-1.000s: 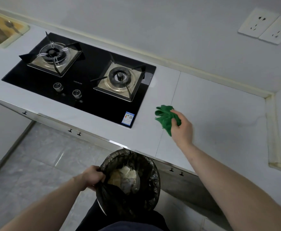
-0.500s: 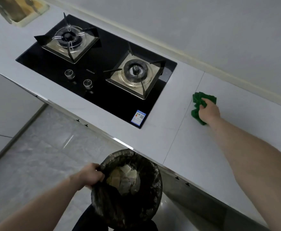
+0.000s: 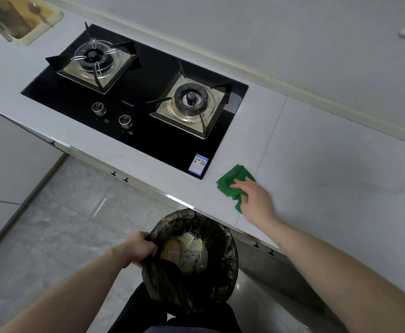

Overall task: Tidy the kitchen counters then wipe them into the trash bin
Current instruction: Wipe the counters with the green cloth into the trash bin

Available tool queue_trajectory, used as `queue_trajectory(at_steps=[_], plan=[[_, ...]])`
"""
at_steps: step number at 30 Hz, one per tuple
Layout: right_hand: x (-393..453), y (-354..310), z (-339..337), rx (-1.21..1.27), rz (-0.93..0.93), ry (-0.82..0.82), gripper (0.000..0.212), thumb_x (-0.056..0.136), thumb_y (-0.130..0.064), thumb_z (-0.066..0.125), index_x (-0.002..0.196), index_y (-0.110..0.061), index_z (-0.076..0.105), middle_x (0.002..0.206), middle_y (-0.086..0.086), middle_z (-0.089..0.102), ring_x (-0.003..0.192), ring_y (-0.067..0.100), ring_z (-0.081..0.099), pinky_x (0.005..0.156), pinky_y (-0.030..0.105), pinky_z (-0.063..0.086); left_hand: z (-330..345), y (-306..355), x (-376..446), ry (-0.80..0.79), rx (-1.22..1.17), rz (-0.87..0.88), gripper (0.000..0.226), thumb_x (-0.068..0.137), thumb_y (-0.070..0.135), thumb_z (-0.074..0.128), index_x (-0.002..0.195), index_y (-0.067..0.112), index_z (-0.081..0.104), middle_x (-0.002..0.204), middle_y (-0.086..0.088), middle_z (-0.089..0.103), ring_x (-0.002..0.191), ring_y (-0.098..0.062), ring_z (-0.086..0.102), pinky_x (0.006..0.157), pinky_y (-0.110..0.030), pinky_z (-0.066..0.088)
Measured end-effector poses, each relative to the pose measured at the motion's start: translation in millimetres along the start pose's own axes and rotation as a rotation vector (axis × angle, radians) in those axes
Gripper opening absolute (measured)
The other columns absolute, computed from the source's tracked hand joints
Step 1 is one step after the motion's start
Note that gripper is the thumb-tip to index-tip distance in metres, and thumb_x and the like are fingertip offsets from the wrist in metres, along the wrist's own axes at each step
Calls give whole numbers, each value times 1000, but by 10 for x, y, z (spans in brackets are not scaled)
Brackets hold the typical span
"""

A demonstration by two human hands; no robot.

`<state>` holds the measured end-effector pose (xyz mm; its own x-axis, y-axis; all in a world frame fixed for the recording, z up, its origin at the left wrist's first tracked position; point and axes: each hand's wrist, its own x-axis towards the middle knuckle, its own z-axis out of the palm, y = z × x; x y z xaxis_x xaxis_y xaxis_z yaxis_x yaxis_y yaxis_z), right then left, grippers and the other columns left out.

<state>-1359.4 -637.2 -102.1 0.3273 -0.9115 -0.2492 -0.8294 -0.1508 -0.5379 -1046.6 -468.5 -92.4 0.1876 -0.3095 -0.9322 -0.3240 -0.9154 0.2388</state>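
Note:
A folded green cloth (image 3: 231,182) lies on the pale grey counter (image 3: 316,169), just right of the hob's front corner. My right hand (image 3: 256,200) presses on it with fingers laid flat across the cloth. Below the counter's front edge I hold a round trash bin (image 3: 223,267) lined with a black bag, with crumpled paper waste inside. My left hand (image 3: 136,248) grips the bin's left rim, fingers curled over the bag.
A black glass gas hob (image 3: 144,131) with two burners and two knobs fills the counter's left half. A yellowish tray (image 3: 32,32) with utensils sits at the far left corner. The grey wall runs behind; tiled floor (image 3: 52,236) lies below.
My right hand has dragged the green cloth from further back on the counter toward the front edge, closer to the bin. The left hand keeps holding the bin rim.

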Motion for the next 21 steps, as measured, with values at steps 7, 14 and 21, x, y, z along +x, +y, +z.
queue_trajectory(at_steps=[7,14,21], plan=[[-771,-842,416,174,-43,-220,49,97,-7,45,126,-41,64,132,-12,64,121,11,56,105,24,43,2,37,-107,3,30,22,27,78,-1,57,101,6,70,85,-15,71,69,-30,73,56,-38,62],[-371,-626,-276,224,-36,-6,40,101,-19,51,131,-44,60,127,-17,65,94,-1,61,90,27,54,-8,59,-160,-7,26,27,29,76,-3,56,101,5,70,89,-17,71,71,-30,73,52,-34,59],[646,-98,-844,298,156,394,40,98,-13,49,134,-26,61,133,-1,65,120,21,61,103,28,47,-82,29,-43,-6,-2,3,33,72,-4,55,98,6,72,98,-22,74,76,-37,76,62,-49,64]])
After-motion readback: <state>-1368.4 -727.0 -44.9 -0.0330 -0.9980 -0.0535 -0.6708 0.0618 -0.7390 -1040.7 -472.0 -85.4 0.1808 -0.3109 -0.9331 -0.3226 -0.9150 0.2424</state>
